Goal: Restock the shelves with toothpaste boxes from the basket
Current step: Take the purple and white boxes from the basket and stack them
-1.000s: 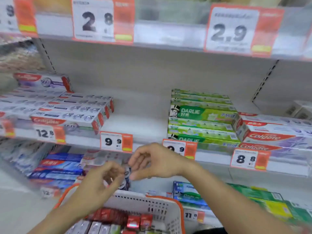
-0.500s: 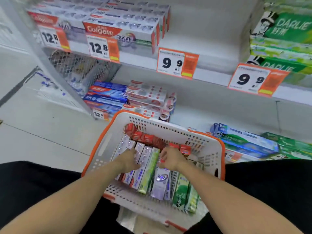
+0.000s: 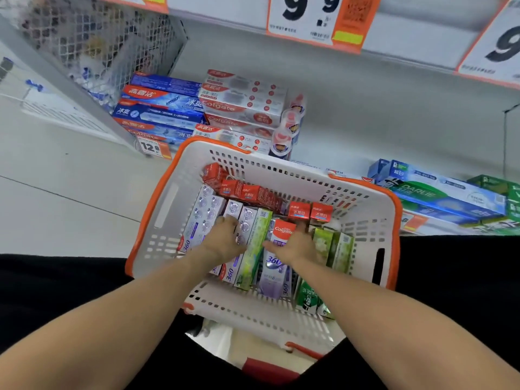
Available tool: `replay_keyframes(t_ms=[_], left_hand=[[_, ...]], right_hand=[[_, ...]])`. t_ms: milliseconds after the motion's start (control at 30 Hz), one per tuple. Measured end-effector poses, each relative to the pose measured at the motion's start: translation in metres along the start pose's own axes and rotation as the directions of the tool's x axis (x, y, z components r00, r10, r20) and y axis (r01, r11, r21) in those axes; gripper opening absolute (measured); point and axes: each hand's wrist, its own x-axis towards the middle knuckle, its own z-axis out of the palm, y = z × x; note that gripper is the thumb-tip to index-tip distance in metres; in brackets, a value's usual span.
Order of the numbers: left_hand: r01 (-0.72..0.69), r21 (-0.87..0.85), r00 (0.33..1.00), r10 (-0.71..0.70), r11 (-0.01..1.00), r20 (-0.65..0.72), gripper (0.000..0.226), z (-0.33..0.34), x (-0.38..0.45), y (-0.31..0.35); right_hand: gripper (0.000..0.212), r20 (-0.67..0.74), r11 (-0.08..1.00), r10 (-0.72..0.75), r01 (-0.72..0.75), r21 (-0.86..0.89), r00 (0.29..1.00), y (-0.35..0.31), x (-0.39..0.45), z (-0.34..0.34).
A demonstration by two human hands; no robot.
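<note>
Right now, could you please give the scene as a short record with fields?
basket: white with orange rim, on the person's lap, full of toothpaste boxes
left hand: on the purple-white 360 boxes, grip unclear
right hand: around the upright purple Colgate 360 box
red boxes: along the basket's far side
lower shelf: blue Colgate boxes, left of the basket

View: tipped from the upper shelves down onto the basket [image 3: 157,209], then drew closer.
Left hand [image 3: 222,243]: dropped from chest height in front of the shelf into the basket; came to rest on the silver 360 boxes [image 3: 242,220].
Right hand [image 3: 295,247]: dropped likewise; shifted onto the lavender Colgate 360 box [image 3: 277,266], fingers along its right side.
</note>
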Motion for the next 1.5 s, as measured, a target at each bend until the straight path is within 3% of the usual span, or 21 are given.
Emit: replay_keyframes(t_ms=[100,167,267,333,500,700,900,1000,1100,1233,1367,1500], left_hand=[[-0.03,0.012,0.995,0.031,0.999,-0.099,0.064,0.003,0.001,-0.002],[-0.064,0.007,0.994,0.064,0.998,-0.087,0.068,0.007,0.002,-0.003],[-0.089,-0.045,0.996,0.089,0.995,-0.008,0.075,0.012,0.004,-0.005],[-0.099,-0.042,0.995,0.099,0.994,0.0,0.074,0.014,0.005,-0.008],[-0.06,-0.089,0.996,0.066,0.994,0.064,0.069,0.009,0.006,-0.015],[-0.02,-0.157,0.983,0.048,0.987,0.175,0.07,0.008,0.003,-0.012],[-0.006,-0.159,0.992,0.025,0.987,0.121,0.066,0.007,-0.008,-0.004],[-0.015,-0.138,0.996,0.027,0.99,0.083,0.071,0.01,-0.01,-0.003],[-0.008,-0.057,0.996,0.013,0.998,0.087,0.065,0.016,-0.012,-0.001],[0.007,-0.031,0.999,-0.005,1.0,0.036,0.064,0.021,-0.014,0.0],[0.01,-0.093,1.0,-0.01,0.996,0.009,0.058,0.019,-0.012,0.001],[0.027,-0.122,0.998,-0.034,0.992,-0.058,0.059,0.015,-0.016,0.006]], right_hand=[[0.106,-0.111,0.995,-0.086,0.079,-0.069,0.99,-0.006,0.001,0.007],[0.098,-0.159,0.971,-0.221,0.201,-0.133,0.962,-0.011,0.001,0.007],[0.098,-0.067,0.917,-0.38,0.366,-0.158,0.923,-0.023,0.009,0.006],[0.101,0.003,0.915,-0.387,0.384,-0.125,0.922,-0.03,0.015,0.005],[0.09,-0.043,0.883,-0.424,0.403,-0.242,0.904,-0.029,0.013,0.006],[0.108,0.064,0.804,-0.489,0.478,-0.354,0.87,-0.027,0.013,0.008],[0.092,0.04,0.818,-0.511,0.5,-0.285,0.859,-0.028,0.012,0.008],[0.101,0.031,0.844,-0.496,0.489,-0.221,0.868,-0.031,0.012,0.004],[0.108,0.134,0.826,-0.488,0.506,-0.249,0.862,-0.035,0.016,-0.001],[0.073,0.134,0.797,-0.535,0.551,-0.25,0.834,-0.036,0.019,-0.006],[0.042,0.047,0.801,-0.587,0.589,-0.108,0.808,-0.039,0.018,-0.007],[0.038,0.059,0.734,-0.675,0.678,-0.047,0.735,-0.055,0.015,-0.018]])
